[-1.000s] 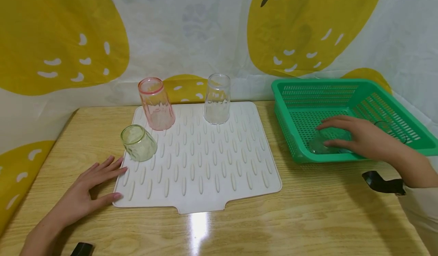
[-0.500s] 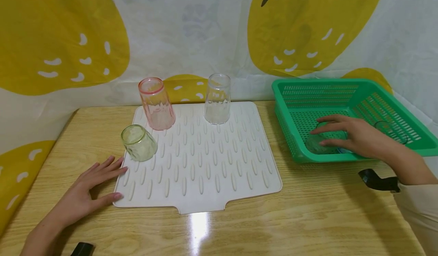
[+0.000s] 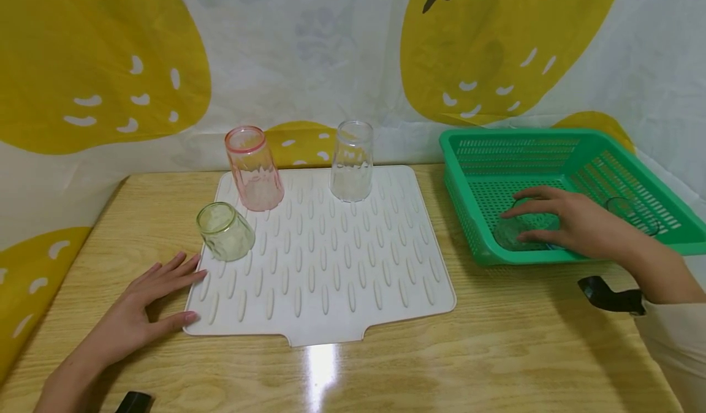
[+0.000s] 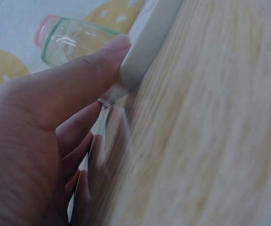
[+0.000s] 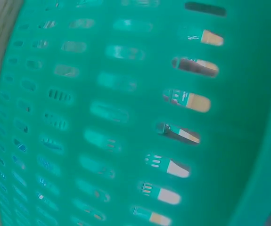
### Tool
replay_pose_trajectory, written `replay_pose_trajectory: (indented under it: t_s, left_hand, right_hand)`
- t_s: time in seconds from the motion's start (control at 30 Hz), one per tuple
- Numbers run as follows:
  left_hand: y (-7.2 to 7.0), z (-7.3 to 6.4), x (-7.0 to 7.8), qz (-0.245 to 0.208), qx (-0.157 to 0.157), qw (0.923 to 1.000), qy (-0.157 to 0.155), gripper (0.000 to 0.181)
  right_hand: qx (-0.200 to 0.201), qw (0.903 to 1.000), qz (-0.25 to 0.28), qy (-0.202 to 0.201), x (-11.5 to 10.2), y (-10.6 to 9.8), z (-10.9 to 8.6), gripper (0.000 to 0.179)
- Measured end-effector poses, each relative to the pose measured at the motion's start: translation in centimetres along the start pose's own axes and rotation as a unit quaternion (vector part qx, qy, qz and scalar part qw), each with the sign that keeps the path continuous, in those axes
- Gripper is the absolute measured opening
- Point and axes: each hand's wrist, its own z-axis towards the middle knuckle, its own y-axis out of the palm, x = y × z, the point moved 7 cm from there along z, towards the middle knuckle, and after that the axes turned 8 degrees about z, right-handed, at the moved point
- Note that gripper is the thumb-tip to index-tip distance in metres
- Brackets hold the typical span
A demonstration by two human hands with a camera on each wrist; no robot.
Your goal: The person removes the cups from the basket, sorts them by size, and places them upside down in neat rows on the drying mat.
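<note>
My left hand (image 3: 135, 309) lies at the left edge of the white ribbed drying mat (image 3: 331, 241), fingers spread, thumb and fingertips touching its rim (image 4: 144, 52). On the mat, a short green-tinted glass (image 3: 227, 232) is nearest that hand. Behind it stands a tall pink glass (image 3: 255, 169), and a tall clear glass (image 3: 352, 162) is at the mat's back. Inside the green basket (image 3: 460, 198), my right hand (image 3: 579, 223) curls its fingers and thumb about a glass (image 3: 508, 232) lying low by the near wall. Basket wall hides that hand in the right wrist view.
Another glass (image 3: 631, 214) lies in the basket to the right of my right hand. A wooden table (image 3: 469, 352) spreads in front of mat and basket. Behind them hangs a white cloth (image 3: 309, 64) with yellow fruit prints.
In the basket, the glass under my right hand has shifted slightly left, and the fingers and thumb have altered their hold a little. My left hand stays put.
</note>
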Motion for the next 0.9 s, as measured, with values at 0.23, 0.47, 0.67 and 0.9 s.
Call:
replay_pose_trajectory:
  t_s: [0.23, 0.47, 0.67, 0.9]
  left_hand:
    - [0.1, 0.0, -0.1, 0.002, -0.001, 1.0000, 0.001, 0.072]
    - [0.0, 0.0, 0.0, 0.002, -0.001, 1.0000, 0.002, 0.071]
    - [0.0, 0.0, 0.1, -0.001, -0.003, 1.0000, 0.000, 0.072]
    - [0.0, 0.0, 0.0, 0.000, -0.003, 1.0000, 0.001, 0.071]
  right_hand:
    - [0.051, 0.9986, -0.008, -0.016, -0.8, -1.2, -0.1, 0.050]
    - [0.112, 0.9936, -0.015, -0.001, -1.6, -2.7, -0.2, 0.052]
    - [0.163, 0.9861, -0.026, 0.024, -2.4, -4.0, -0.3, 0.046]
    - [0.211, 0.9749, 0.039, 0.060, -3.4, -5.2, -0.1, 0.052]
